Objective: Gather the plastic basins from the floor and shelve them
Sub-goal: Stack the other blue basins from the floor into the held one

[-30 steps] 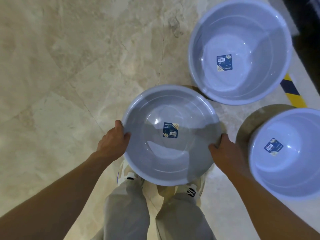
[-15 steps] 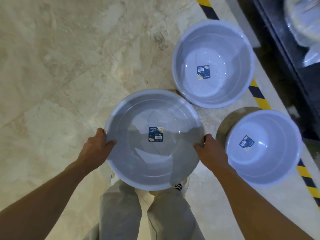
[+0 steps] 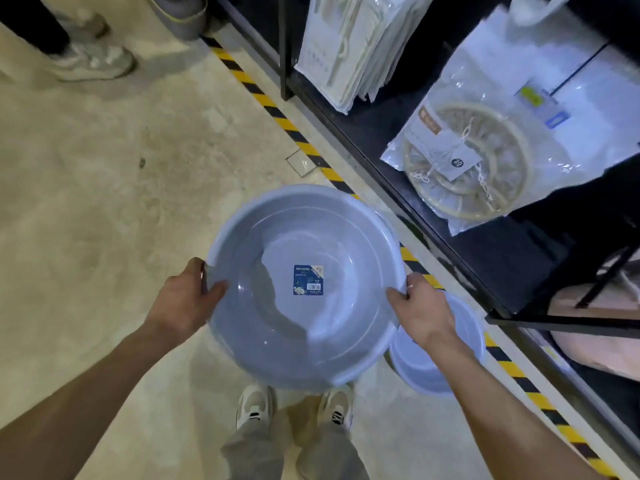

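Observation:
A pale blue plastic basin (image 3: 277,327) with a dark blue label inside hangs in front of me, well above the floor. My left hand (image 3: 183,303) grips its left rim, thumb inside. My right hand (image 3: 424,310) grips the right rim the same way. A second pale blue basin (image 3: 420,372) stands on the floor under my right forearm, partly hidden by the held basin and my arm. A sliver of another basin rim (image 3: 384,216) shows behind the held one.
A black shelf (image 3: 467,237) runs along the right, holding bagged hanger goods (image 3: 467,161) and white packs (image 3: 349,53). Yellow-black tape (image 3: 277,116) marks the floor along it. Another person's shoes (image 3: 93,60) and a grey bucket (image 3: 183,15) are at the top left.
I have lifted the basin up off the floor with both hands. My view has risen towards the shelf, so the basins left on the floor now lie mostly hidden beneath it.

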### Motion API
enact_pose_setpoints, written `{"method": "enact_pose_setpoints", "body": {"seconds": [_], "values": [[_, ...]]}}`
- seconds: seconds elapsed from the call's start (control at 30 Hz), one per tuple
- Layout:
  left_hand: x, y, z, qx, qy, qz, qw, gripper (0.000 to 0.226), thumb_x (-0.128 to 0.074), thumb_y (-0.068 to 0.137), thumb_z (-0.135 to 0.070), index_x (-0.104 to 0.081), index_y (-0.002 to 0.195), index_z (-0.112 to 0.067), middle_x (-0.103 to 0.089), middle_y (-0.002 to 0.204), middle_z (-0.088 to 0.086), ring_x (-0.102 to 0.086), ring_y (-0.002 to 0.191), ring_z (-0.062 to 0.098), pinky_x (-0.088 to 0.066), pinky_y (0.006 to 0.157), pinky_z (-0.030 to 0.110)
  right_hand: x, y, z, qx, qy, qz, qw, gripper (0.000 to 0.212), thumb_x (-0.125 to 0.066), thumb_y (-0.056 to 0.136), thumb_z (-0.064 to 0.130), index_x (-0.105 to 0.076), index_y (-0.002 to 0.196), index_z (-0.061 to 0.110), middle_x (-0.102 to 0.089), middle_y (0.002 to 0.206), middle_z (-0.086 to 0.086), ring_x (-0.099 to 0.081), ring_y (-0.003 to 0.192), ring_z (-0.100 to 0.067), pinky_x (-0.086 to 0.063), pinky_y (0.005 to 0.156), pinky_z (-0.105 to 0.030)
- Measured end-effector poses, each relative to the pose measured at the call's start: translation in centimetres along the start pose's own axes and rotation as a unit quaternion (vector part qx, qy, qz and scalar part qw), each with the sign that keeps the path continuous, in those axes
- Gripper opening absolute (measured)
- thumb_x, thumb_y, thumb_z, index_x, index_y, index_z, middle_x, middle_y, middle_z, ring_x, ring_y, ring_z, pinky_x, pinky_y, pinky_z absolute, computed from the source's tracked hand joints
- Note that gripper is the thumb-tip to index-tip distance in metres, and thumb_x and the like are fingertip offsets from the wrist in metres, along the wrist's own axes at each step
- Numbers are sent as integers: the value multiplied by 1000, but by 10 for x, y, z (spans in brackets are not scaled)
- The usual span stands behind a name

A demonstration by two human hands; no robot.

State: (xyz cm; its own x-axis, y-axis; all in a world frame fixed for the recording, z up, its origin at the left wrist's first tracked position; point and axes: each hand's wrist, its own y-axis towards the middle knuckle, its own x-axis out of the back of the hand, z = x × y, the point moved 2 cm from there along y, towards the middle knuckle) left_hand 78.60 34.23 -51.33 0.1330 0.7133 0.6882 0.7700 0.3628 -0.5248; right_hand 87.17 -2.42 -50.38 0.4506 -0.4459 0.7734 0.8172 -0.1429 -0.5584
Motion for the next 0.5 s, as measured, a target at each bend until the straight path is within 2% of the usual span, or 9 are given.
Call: {"method": "enact_pose_setpoints", "body": {"seconds": [0.17,0.27,0.33,0.5], "values": [[91,-53,-78,-80,-44,-39,995,26,-68,93,-33,-51,93,-13,-69,66,6,-64,43,17,-50,48,31,114,-68,34,36,53,-95,993,24,-59,88,43,-52,78,23,-60,62,5,-58,64,-18,-37,52,-32],[134,-82,-119,-113,-42,-40,992,26,-69,93,-30,-48,86,-15,-68,64,7,-66,51,26,-52,54,39,170,-109,47,38,70,-137,987,28,-60,88,43,-47,70,25,-58,60,6,-55,60,-11,-32,48,-30],[156,-96,-145,-134,-38,-34,990,27,-69,93,-28,-48,85,-14,-68,63,8,-65,56,31,-51,57,40,199,-131,52,32,71,-151,985,29,-59,88,44,-46,70,26,-57,61,5,-55,61,-13,-34,49,-31],[186,-110,-201,-170,-13,-20,985,24,-66,94,-33,-54,92,-13,-67,60,4,-63,53,19,-38,48,27,242,-158,46,5,88,-157,984,28,-57,88,49,-51,74,25,-62,69,1,-61,70,-25,-43,57,-34]]}}
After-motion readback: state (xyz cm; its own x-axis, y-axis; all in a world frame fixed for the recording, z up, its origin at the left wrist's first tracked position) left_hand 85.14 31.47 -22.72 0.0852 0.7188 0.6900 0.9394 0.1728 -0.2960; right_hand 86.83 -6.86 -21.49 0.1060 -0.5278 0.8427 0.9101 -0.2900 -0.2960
